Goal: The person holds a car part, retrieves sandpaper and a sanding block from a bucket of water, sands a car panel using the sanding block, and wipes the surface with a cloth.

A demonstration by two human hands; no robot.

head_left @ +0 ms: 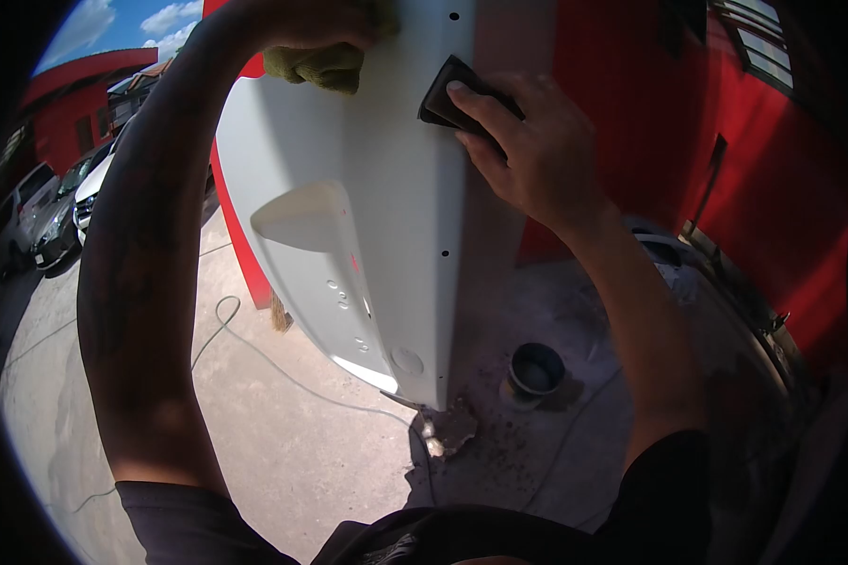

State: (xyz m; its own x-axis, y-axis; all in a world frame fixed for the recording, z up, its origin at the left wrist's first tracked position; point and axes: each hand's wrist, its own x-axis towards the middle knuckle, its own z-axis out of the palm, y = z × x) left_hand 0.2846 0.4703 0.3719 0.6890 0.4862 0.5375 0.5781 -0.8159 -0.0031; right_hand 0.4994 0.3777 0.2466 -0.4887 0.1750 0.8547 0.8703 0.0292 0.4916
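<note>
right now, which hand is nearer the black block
Right: the right hand grips the black block. The left hand is farther off, to the block's left, touching the green cloth.

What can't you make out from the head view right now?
All in the head view:
Left hand: its full grip on the cloth, lost to shadow and the top edge.
Panel: its upper end, cut off by the top edge.
Block: its panel-facing side, hidden by the block itself.
Bucket: its contents, too dim in shadow.
Parked cars: any plate lettering, too small.
</note>
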